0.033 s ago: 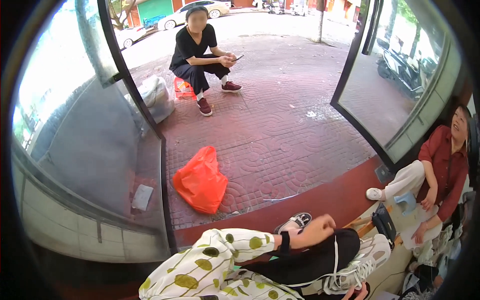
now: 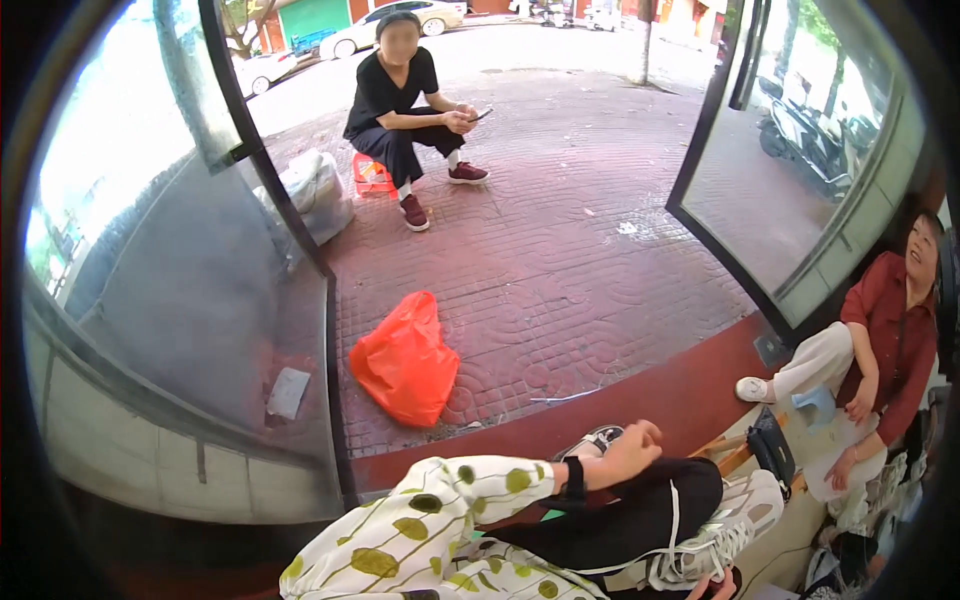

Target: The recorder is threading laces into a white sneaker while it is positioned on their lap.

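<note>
A white-and-grey sneaker [image 2: 728, 525] lies at the lower right, beside the black cloth [image 2: 620, 515] over my lap. One long white shoelace [image 2: 675, 510] trails from it across the cloth. Above that lace hovers my left hand [image 2: 628, 453], a dark band on its wrist, its fingers loosely bent and apart with nothing visible in them. At the bottom edge, my right hand [image 2: 712, 586] has its fingertips drawn together against the sneaker's laced side. Most of that hand is cut off, and what it grips is hidden.
An orange-red plastic bag [image 2: 408, 365] stands outside the doorway. One person [image 2: 395, 100] sits beyond it with a phone; another [image 2: 885, 330] sits at right near a black bag [image 2: 768, 445]. Glass doors [image 2: 180, 300] flank the opening. A dark sneaker [image 2: 600, 440] rests near the sill.
My left hand has shifted slightly left and up, away from the trailing shoelace, its fingers lifting. The right hand and sneaker look nearly unchanged.
</note>
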